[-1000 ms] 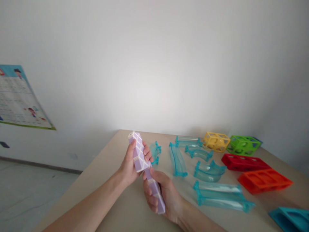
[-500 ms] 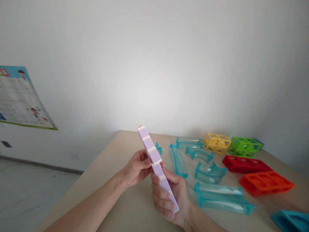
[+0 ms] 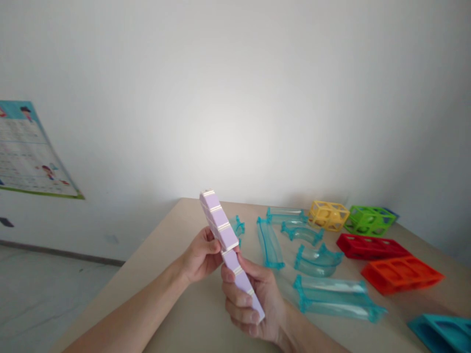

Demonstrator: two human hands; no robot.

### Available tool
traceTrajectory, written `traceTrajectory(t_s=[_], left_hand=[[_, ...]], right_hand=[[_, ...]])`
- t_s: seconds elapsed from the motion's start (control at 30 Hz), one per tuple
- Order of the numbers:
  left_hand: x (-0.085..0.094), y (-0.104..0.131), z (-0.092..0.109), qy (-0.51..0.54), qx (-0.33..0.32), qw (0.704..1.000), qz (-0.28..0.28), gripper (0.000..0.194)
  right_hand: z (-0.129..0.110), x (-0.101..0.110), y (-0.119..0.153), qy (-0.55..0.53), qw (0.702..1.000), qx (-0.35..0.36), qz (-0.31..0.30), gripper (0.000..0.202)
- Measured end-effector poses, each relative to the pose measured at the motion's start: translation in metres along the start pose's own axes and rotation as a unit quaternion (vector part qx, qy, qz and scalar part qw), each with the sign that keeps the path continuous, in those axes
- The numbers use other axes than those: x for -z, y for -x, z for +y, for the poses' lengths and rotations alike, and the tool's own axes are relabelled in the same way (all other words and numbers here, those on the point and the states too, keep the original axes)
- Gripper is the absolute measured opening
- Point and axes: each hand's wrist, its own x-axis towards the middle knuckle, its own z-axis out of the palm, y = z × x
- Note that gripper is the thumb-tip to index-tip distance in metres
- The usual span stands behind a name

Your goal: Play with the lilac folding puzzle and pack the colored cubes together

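A long lavender segmented bar (image 3: 224, 226) with cream bands across it is held slanting in the air above the table. My right hand (image 3: 253, 294) is closed round its lower half, fingers wrapped over the near side. At the bar's middle, my left hand (image 3: 204, 255) pinches it with thumb and fingers. The upper part shows a wider face and a side, and it sits at a slight angle to the narrower lower part. Behind the bar, a small clear teal piece (image 3: 238, 225) is partly hidden.
On the table (image 3: 176, 220), clear teal track pieces lie to the right, among them a straight trough (image 3: 334, 296) and a curved one (image 3: 318, 260). Further right are yellow (image 3: 328, 215), green (image 3: 369, 220), red (image 3: 373, 246), orange (image 3: 403, 274) and blue (image 3: 441, 333) blocks. A wall stands behind.
The bar's upper part has turned and now shows two sides, with a step against the lower part. Both hands have shifted slightly left in view.
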Motion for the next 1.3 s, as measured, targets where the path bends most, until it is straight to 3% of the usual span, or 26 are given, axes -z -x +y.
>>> traceTrajectory(t_s=[0.27, 0.4, 0.57, 0.7, 0.9, 1.03, 1.1, 1.2, 1.3], left_hand=[[0.000, 0.001, 0.011, -0.021, 0.010, 1.000, -0.015, 0.038], [0.000, 0.001, 0.006, -0.051, 0.025, 0.998, -0.001, 0.043], [0.003, -0.003, -0.001, -0.127, 0.058, 0.990, 0.014, 0.047], [0.006, -0.004, 0.007, -0.185, 0.054, 0.981, -0.014, 0.047], [0.010, -0.003, 0.018, -0.259, 0.065, 0.964, -0.023, 0.043], [0.010, -0.003, 0.018, -0.340, 0.048, 0.939, 0.021, 0.035], [0.009, -0.003, 0.016, -0.358, 0.038, 0.932, 0.043, 0.032], [0.009, -0.003, 0.012, -0.319, 0.060, 0.946, 0.018, 0.033], [0.007, -0.004, 0.010, -0.260, 0.052, 0.964, -0.008, 0.051]], right_hand=[[-0.005, 0.000, -0.001, 0.035, 0.999, -0.025, 0.023, 0.039], [0.000, -0.001, -0.003, 0.129, 0.987, 0.007, 0.093, 0.040], [0.007, -0.001, -0.009, 0.250, 0.940, 0.073, 0.220, 0.045], [0.003, -0.007, -0.009, 0.332, 0.895, 0.061, 0.292, 0.053], [0.002, -0.002, -0.010, 0.420, 0.837, 0.049, 0.347, 0.056], [0.006, 0.006, -0.013, 0.456, 0.808, 0.079, 0.364, 0.053], [0.006, 0.006, -0.012, 0.453, 0.814, 0.083, 0.354, 0.049], [0.002, 0.002, -0.009, 0.414, 0.849, 0.050, 0.323, 0.044], [-0.002, -0.005, -0.006, 0.367, 0.879, 0.033, 0.303, 0.048]])
